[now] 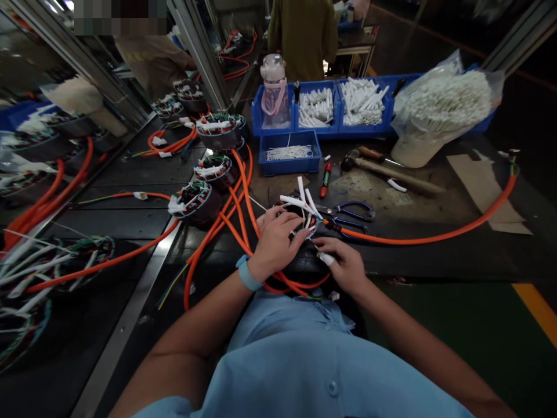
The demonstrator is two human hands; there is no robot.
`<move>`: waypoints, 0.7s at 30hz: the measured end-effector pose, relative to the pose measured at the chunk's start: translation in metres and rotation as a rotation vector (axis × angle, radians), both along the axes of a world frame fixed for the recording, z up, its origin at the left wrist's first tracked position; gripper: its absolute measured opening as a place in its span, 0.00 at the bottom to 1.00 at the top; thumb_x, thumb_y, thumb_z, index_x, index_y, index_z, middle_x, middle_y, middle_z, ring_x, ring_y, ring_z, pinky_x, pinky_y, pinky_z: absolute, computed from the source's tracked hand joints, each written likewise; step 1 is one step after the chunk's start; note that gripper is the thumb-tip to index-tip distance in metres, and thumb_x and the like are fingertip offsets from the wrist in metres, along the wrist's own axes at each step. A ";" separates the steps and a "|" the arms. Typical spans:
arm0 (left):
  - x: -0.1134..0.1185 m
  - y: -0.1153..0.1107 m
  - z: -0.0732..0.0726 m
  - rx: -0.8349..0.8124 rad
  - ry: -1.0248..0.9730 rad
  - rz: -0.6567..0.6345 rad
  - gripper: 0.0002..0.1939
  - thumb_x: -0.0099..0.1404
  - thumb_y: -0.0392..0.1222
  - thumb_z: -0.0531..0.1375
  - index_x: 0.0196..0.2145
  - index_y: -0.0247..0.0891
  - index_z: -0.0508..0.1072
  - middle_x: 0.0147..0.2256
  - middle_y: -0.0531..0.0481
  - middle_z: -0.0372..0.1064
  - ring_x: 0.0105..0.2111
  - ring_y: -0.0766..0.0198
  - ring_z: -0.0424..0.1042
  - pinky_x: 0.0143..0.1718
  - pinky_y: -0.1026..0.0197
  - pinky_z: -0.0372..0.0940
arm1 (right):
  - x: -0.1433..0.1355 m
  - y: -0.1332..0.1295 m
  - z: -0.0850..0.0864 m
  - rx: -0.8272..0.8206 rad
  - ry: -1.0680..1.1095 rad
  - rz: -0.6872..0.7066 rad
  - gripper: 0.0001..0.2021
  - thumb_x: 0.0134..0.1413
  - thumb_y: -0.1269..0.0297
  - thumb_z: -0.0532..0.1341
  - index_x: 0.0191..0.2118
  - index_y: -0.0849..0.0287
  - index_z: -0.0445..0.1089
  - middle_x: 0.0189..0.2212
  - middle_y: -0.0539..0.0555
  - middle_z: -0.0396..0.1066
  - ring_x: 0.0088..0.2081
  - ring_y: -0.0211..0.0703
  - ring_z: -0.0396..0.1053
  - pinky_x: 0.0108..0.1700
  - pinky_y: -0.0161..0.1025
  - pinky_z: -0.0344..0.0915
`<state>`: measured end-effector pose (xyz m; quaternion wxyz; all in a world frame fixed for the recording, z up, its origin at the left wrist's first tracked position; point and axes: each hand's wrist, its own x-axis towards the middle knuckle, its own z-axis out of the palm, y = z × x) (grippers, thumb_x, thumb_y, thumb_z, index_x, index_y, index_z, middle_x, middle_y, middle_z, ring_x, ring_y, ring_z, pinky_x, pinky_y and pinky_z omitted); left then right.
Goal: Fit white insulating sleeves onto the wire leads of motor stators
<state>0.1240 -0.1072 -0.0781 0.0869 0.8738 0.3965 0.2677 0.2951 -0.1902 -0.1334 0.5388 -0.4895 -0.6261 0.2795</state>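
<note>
A round black wound part [304,261] lies at the table's front edge, with white sleeves [301,200] and thin coloured wires rising from its top. An orange cable [418,239] runs from it to the right. My left hand [278,241] rests over its left side, fingers bent and together on the wires; what they hold, if anything, is hidden. At its right side my right hand [342,261] is closed, thumb and fingers pinched at the rim around something too small to make out. White wrapping covers one of its fingertips.
Blue bins [339,134] of white sleeves and a small blue tray [289,168] stand behind. Pliers [354,212], a red marker [325,180] and a hammer [391,174] lie nearer. More wound parts [195,203] with orange cables are at left. Other people stand beyond.
</note>
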 end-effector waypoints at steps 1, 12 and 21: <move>0.003 0.001 -0.001 0.001 -0.061 -0.037 0.10 0.65 0.44 0.57 0.38 0.40 0.76 0.39 0.49 0.73 0.47 0.55 0.63 0.50 0.48 0.56 | -0.004 0.009 0.002 -0.042 0.058 -0.023 0.04 0.51 0.68 0.58 0.33 0.55 0.70 0.37 0.53 0.75 0.41 0.44 0.72 0.45 0.44 0.68; -0.010 0.027 0.019 0.331 0.220 -0.317 0.14 0.68 0.36 0.48 0.38 0.39 0.74 0.35 0.49 0.72 0.35 0.63 0.67 0.35 0.60 0.59 | -0.015 0.025 0.010 -0.310 0.570 -0.016 0.15 0.37 0.59 0.70 0.31 0.55 0.66 0.31 0.49 0.74 0.36 0.42 0.73 0.45 0.44 0.70; 0.000 0.020 0.020 0.236 0.200 -0.583 0.14 0.69 0.39 0.49 0.45 0.39 0.72 0.39 0.48 0.72 0.38 0.63 0.68 0.40 0.60 0.63 | -0.016 0.028 0.010 -0.252 0.443 -0.094 0.15 0.36 0.58 0.69 0.29 0.55 0.65 0.27 0.48 0.70 0.31 0.40 0.69 0.37 0.39 0.69</move>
